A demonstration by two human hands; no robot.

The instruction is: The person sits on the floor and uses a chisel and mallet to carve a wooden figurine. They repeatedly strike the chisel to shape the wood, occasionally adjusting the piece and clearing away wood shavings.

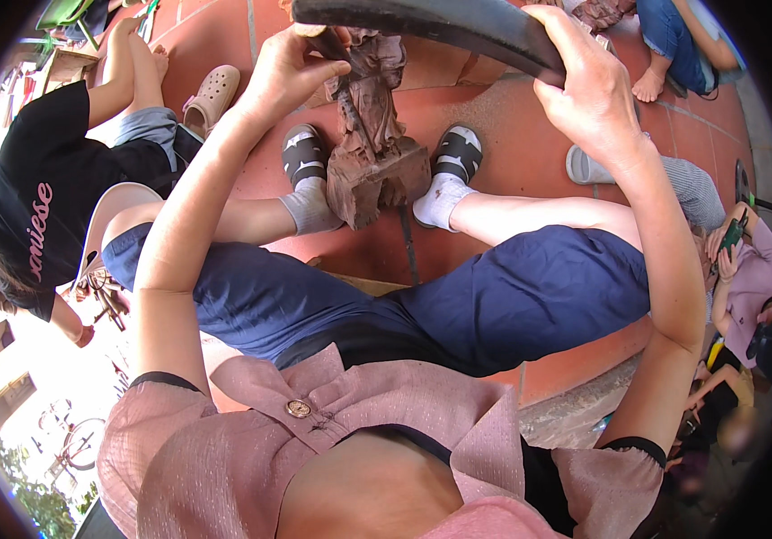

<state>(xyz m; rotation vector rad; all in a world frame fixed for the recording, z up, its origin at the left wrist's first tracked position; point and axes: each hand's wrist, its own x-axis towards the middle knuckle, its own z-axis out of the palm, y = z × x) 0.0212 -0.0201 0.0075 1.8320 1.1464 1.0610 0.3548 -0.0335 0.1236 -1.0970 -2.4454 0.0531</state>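
Note:
My left hand (289, 79) is closed around a chisel (310, 32), whose round, pale wooden handle end shows above the fingers. Its thin dark shaft slants down against a brown carved wooden figure (381, 79). The figure stands on a rough block base (379, 176) between my feet. In my right hand (591, 94) is one end of a long, dark, curved bar-like mallet (440, 25). The mallet's far end lies over the chisel handle; whether they touch, I cannot tell. The top of the figure is partly hidden behind the mallet.
My sandalled feet (305, 160) flank the base on a red tiled floor (251, 175). A person in a black shirt (53, 171) sits close at left, next to a beige clog (212, 97). Other people sit at right, one with a phone (735, 232). Bicycles (80, 442) stand at lower left.

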